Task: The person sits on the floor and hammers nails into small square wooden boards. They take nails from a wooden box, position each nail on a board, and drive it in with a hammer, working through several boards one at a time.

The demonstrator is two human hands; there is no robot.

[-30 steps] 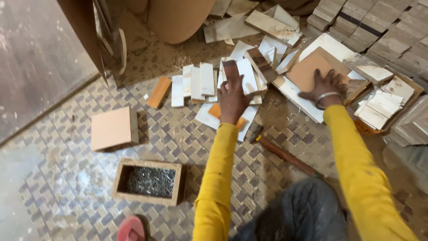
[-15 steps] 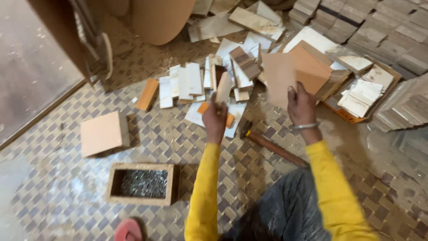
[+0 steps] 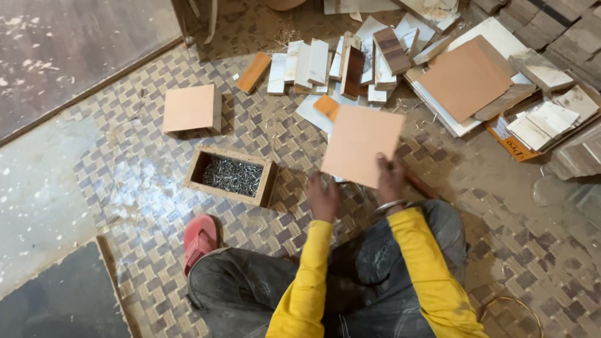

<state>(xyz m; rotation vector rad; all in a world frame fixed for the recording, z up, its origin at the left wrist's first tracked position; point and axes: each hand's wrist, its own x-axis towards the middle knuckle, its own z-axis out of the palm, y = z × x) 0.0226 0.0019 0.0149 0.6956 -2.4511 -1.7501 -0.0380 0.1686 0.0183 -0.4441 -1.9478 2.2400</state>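
Plywood square (image 3: pixel 362 145), plain tan, is up in the air over the patterned floor (image 3: pixel 125 188), with the right hand (image 3: pixel 390 178) pinching its lower right edge. Going left to right: a closed small box (image 3: pixel 190 109) and an open wooden tray of nails (image 3: pixel 231 176) sit on the floor, then the left hand (image 3: pixel 323 198) hangs loosely curled and empty just under the square's lower left corner. Further right there's a messy pile of wood offcuts (image 3: pixel 476 75).
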